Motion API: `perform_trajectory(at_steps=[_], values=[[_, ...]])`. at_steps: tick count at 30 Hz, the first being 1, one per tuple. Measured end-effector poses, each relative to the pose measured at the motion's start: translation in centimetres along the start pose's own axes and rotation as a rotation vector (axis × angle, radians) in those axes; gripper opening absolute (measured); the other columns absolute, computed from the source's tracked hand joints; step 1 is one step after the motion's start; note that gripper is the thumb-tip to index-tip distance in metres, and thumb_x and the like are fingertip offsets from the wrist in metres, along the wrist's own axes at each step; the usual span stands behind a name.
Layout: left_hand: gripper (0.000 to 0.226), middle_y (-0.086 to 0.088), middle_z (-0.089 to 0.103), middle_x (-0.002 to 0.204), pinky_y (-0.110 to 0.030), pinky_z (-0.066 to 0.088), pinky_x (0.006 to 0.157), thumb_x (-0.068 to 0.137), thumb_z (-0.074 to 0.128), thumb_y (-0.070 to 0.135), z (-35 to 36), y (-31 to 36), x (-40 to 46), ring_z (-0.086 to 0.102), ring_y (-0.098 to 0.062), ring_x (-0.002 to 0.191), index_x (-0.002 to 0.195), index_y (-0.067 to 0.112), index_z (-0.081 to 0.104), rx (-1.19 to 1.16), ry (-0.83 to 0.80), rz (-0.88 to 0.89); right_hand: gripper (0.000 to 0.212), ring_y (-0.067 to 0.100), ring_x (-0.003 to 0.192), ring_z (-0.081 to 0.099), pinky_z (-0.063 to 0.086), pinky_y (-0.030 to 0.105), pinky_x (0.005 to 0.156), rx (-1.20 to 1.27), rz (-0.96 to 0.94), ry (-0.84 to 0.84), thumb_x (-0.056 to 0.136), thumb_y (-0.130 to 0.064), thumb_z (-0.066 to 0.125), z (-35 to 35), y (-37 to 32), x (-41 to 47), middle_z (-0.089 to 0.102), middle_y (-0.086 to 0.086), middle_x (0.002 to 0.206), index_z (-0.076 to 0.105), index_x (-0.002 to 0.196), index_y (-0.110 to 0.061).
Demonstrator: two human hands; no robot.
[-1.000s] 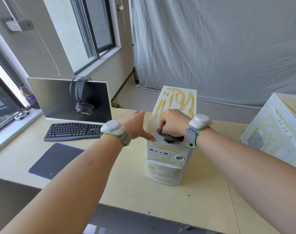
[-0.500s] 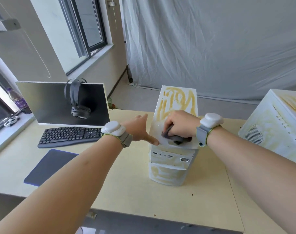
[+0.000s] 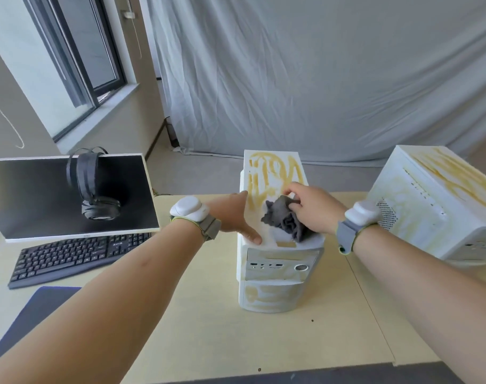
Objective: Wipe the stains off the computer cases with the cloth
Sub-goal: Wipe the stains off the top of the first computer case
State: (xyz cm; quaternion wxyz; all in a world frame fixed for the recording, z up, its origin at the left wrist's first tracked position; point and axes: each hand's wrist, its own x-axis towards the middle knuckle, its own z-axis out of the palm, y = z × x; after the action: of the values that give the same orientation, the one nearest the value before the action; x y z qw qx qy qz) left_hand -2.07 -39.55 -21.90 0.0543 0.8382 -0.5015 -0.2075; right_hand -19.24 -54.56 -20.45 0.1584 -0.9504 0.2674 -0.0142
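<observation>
We see a person's two bare arms reaching to a tall white metal computer case (image 3: 275, 259) standing upright on the pale wooden bench (image 3: 208, 328). Yellow-brown smeared stains (image 3: 275, 173) cover the far half of its top, toward twelve o'clock, and more mark its front panel. The right hand (image 3: 312, 207) pinches a crumpled dark grey cloth (image 3: 284, 220) at its upper edge, fingers (image 3: 293, 189) curled on the fabric, so the bunch hangs toward six o'clock of them and rests on the near, cleaner part of the top. The left hand (image 3: 233, 214) lies flat against the case's upper left edge, at nine o'clock of the cloth, fingers straight and holding nothing, thumb on the top.

We judge the pinch loose: a bunched cloth may smear the stain instead of lifting it, or slip free. A hard push toward twelve o'clock could tip the narrow case if the left hand eases off. A second stained white computer case (image 3: 430, 206) waits at three o'clock.
</observation>
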Motion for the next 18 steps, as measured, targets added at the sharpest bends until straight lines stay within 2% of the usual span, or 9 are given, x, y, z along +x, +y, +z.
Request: perform_trajectory(at_steps=[3,6,8,10,11,13,14,16,18], values=[[0.125,0.001,0.053,0.138,-0.039,0.047,0.099,0.050,0.083,0.079,0.2,-0.3,0.5,0.055,-0.027,0.124,0.146,0.016,0.033,-0.016,0.020,-0.005,0.039,0.026,0.112,0.056,0.046,0.036,0.089,0.009,-0.078,0.062,0.101,-0.020,0.046,1.4,-2.0,-0.7,0.060,-0.002,0.123,0.053,0.136,-0.034],[0.131,0.004,0.057,0.125,-0.043,0.054,0.091,0.029,0.075,0.091,0.3,-1.0,1.1,0.061,-0.023,0.110,0.136,0.023,0.041,-0.016,0.030,-0.018,0.038,0.025,0.112,0.049,0.035,0.029,0.095,-0.018,-0.232,0.052,0.096,-0.012,0.051,3.6,-4.3,-1.1,0.058,-0.001,0.118,0.065,0.127,-0.030],[0.131,0.004,0.055,0.125,-0.043,0.055,0.090,0.030,0.077,0.089,0.3,-1.0,1.0,0.061,-0.023,0.106,0.135,0.021,0.040,0.001,0.022,-0.018,0.037,0.025,0.109,0.046,0.037,0.030,0.097,-0.028,-0.220,0.035,0.093,-0.007,0.053,4.0,-4.5,-1.0,0.056,-0.001,0.114,0.072,0.119,-0.025],[0.129,0.002,0.050,0.132,-0.046,0.054,0.092,0.038,0.081,0.084,0.0,-0.7,0.8,0.060,-0.026,0.109,0.138,0.016,0.035,0.011,0.019,-0.003,0.030,0.024,0.103,0.050,0.046,0.036,0.091,-0.088,-0.113,0.010,0.086,-0.006,0.059,2.9,-3.5,-0.1,0.055,-0.001,0.107,0.076,0.105,-0.022],[0.130,0.001,0.048,0.135,-0.048,0.053,0.092,0.040,0.082,0.083,0.0,-0.7,0.8,0.059,-0.028,0.111,0.139,0.015,0.033,0.016,0.019,0.002,0.025,0.025,0.096,0.054,0.050,0.037,0.083,-0.149,-0.051,-0.008,0.080,-0.005,0.062,2.2,-3.0,0.1,0.055,0.000,0.101,0.077,0.093,-0.020],[0.133,-0.001,0.046,0.139,-0.051,0.054,0.090,0.037,0.081,0.085,-0.3,-0.4,0.7,0.060,-0.030,0.109,0.138,0.016,0.030,0.027,0.023,0.008,0.017,0.028,0.079,0.057,0.048,0.032,0.065,-0.204,0.039,0.000,0.071,-0.002,0.062,1.2,-2.9,0.6,0.054,0.002,0.083,0.074,0.073,-0.014],[0.138,-0.002,0.046,0.140,-0.051,0.054,0.090,0.033,0.079,0.087,-0.3,-0.3,0.9,0.061,-0.032,0.108,0.139,0.016,0.029,0.034,0.019,0.004,0.016,0.028,0.077,0.056,0.047,0.031,0.064,-0.187,0.042,0.019,0.069,-0.003,0.062,1.3,-3.3,0.7,0.056,0.003,0.079,0.074,0.072,-0.013],[0.153,-0.003,0.044,0.139,-0.052,0.053,0.092,0.021,0.074,0.092,-0.4,0.1,1.5,0.060,-0.032,0.111,0.143,0.014,0.025,0.073,0.023,-0.011,0.024,0.025,0.085,0.060,0.051,0.031,0.072,-0.047,-0.005,0.065,0.073,-0.008,0.062,2.0,-5.1,0.3,0.067,0.000,0.085,0.078,0.084,-0.021],[0.161,-0.004,0.043,0.138,-0.050,0.052,0.095,0.019,0.073,0.094,-0.3,0.1,1.8,0.058,-0.030,0.114,0.148,0.012,0.023,0.119,0.009,-0.063,0.032,0.019,0.088,0.059,0.047,0.028,0.074,0.083,-0.074,0.061,0.079,-0.008,0.058,2.8,-6.9,-0.3,0.065,-0.006,0.090,0.079,0.092,-0.028]])
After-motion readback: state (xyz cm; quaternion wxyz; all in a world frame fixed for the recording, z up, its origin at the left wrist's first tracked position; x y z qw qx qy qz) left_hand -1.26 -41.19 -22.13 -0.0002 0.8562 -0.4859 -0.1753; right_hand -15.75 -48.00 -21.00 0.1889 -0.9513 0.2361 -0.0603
